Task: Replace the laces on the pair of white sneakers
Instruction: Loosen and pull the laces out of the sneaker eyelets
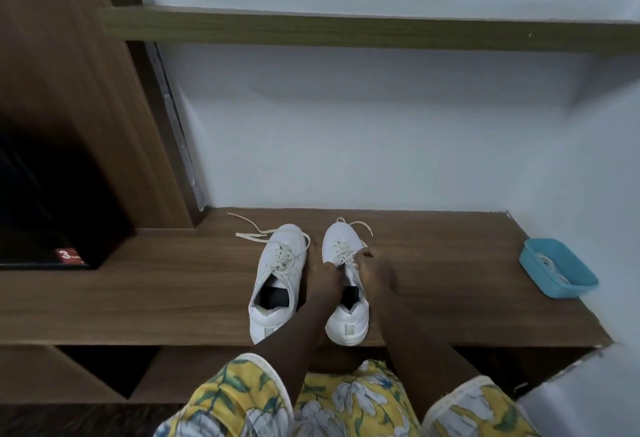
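Two white sneakers stand side by side on a wooden bench (138, 291), toes toward the wall. The left sneaker (277, 280) has loosened cream laces trailing off to its left (251, 230). Both my hands work at the right sneaker (346, 322). My left hand (323, 279) grips its tongue area on the left side. My right hand (375, 274) pinches the cream lace (343, 251) near the upper eyelets. The fingers are blurred, so the exact grip is hard to make out.
A blue plastic tray (585, 279) holding a coiled white lace (550, 265) sits at the bench's right end. A white wall stands behind, a wooden cabinet with a dark opening (45, 201) at left, a shelf (346, 29) overhead.
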{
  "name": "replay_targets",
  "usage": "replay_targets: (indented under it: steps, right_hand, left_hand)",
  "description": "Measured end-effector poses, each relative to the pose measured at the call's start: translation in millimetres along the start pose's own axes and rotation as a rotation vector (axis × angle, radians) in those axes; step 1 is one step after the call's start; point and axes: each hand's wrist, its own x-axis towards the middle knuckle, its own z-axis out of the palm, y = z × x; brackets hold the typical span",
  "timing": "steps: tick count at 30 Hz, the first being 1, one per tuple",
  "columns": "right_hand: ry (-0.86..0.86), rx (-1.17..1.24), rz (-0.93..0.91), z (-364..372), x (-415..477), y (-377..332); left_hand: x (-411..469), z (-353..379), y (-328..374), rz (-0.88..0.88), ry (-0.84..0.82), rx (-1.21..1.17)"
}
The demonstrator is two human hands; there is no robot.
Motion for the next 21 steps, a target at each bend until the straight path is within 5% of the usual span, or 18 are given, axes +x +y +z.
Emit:
replay_targets:
  steps: [3, 6, 9, 15, 21]
  right_hand:
    - [-0.095, -0.191, -0.222, 0.0, -6.4, -2.3]
    - [-0.076, -0.700, -0.531, 2.9, -8.5, -2.2]
    - [0.008, -0.984, -0.628, 4.3, -15.7, -10.3]
    - [0.083, -1.069, -0.720, 0.2, -13.9, -9.5]
    - [0.115, -0.688, -0.364, -15.6, -2.5, -10.3]
  left_hand:
    - [7.0, 5.1, -0.1, 0.008, 0.000, 0.080]
    - [9.2, 10.0, -1.8, 0.049, 0.010, 0.136]
    - [9.6, 12.6, -3.7, 0.009, 0.023, 0.046]
    - [9.7, 11.2, -2.0, -0.002, 0.025, -0.002]
    - [12.5, 11.0, -1.9, 0.038, 0.023, 0.136]
